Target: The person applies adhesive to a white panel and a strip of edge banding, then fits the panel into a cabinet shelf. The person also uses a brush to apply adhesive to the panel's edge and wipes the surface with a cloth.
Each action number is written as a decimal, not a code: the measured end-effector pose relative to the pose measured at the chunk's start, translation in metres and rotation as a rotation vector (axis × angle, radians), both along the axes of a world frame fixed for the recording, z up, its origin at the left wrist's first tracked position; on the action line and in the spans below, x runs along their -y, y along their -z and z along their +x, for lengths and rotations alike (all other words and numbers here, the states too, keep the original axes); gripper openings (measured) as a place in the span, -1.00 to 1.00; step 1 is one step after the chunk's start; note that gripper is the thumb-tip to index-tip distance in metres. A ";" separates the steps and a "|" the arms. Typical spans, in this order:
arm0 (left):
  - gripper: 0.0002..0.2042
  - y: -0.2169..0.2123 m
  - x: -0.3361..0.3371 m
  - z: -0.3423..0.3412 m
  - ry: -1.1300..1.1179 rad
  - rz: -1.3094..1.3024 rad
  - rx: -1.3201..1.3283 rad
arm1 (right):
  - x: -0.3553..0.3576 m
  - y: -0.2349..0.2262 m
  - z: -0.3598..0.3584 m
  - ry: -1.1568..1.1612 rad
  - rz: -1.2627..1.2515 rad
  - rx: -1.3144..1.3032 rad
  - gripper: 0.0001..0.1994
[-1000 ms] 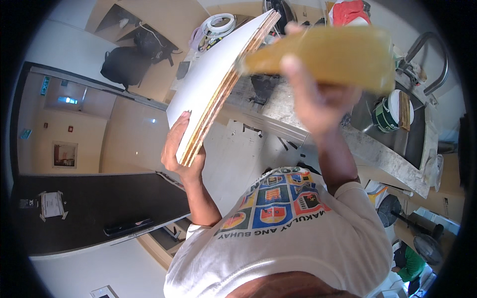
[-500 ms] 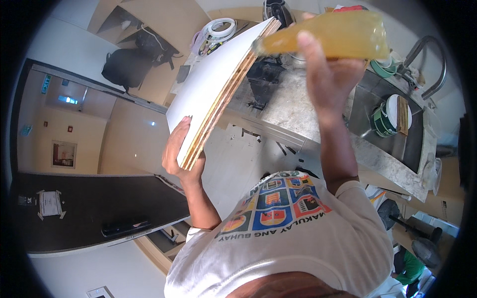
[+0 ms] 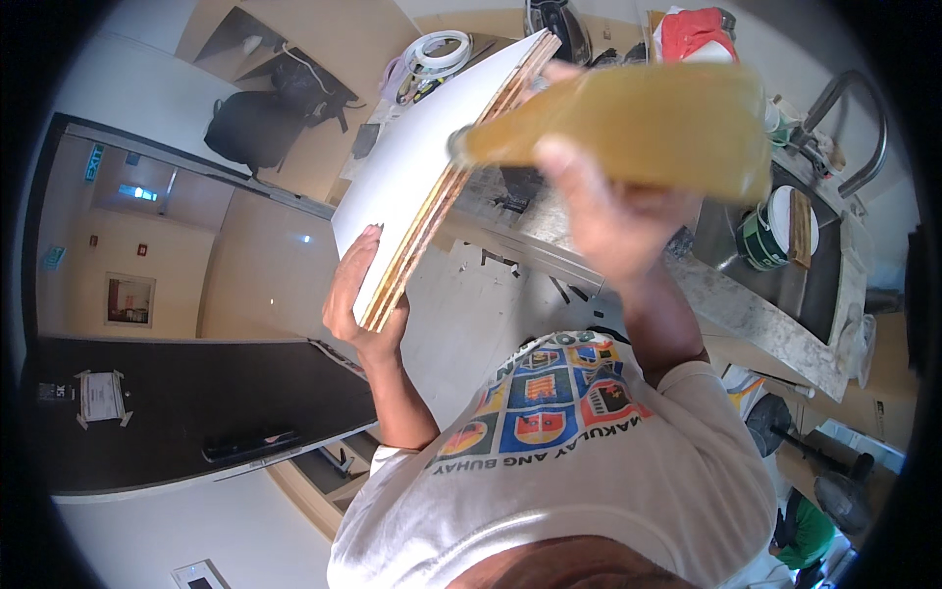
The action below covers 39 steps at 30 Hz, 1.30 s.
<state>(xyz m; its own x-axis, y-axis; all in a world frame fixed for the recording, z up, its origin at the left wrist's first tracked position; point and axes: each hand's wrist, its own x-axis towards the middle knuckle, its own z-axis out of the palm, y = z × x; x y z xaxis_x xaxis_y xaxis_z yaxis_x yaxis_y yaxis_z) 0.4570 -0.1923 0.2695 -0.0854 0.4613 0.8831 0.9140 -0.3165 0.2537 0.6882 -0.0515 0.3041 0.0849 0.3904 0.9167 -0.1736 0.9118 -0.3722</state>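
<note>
Bottle (image 3: 648, 123), yellowish and motion-blurred, is raised above the surface (image 3: 751, 324) in the right hand (image 3: 613, 221). It lies near level across the view, neck to the left. Its mouth overlaps the long edge of a stack of white-faced boards (image 3: 422, 147); contact between the two cannot be confirmed.

Right grip: closed around the bottle toward its neck, thumb on the near side, fingertips showing beyond it. Holding there presumably steadies the narrow end and governs where it points, with the broad base left projecting to the right.

Left grip: the left hand (image 3: 358, 304) is clamped on the near lower corner of the stack, fingers against the white face, part of the hand showing past the layered edges. This hold probably binds the boards flush and turns their edges toward the right hand. The stack slants away from the body; whether its far end bears on anything is hidden.

Surroundings: a green tub (image 3: 760, 245) with a white lid stands in the sink (image 3: 829, 250), a wooden piece (image 3: 800, 231) across the lid, perhaps as a weight or merely parked. A roll of white strip (image 3: 417, 59) lies beyond the boards. A co-worker's green garment (image 3: 810, 530) shows at lower right.
</note>
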 end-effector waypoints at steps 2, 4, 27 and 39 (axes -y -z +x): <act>-0.77 0.000 0.001 0.000 -0.003 -0.001 0.017 | -0.005 0.006 0.001 -0.029 -0.290 -0.105 -0.52; -0.77 0.000 0.002 0.001 -0.019 -0.019 -0.008 | -0.004 0.010 0.002 -0.039 -0.342 -0.138 -0.51; -0.78 0.002 0.002 0.001 -0.107 -0.018 0.010 | -0.061 -0.016 0.024 0.040 -0.296 -0.261 -0.77; -0.79 0.007 0.000 0.005 -0.099 -0.014 0.015 | -0.073 -0.003 0.027 0.120 -0.266 -0.159 -0.81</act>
<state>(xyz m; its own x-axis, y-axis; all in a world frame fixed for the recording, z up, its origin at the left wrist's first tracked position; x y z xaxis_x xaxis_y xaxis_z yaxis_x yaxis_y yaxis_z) 0.4625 -0.1918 0.2630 -0.1441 0.4624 0.8749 0.9368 -0.2211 0.2712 0.7154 0.0213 0.3068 0.2785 0.5928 0.7557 -0.1456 0.8038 -0.5769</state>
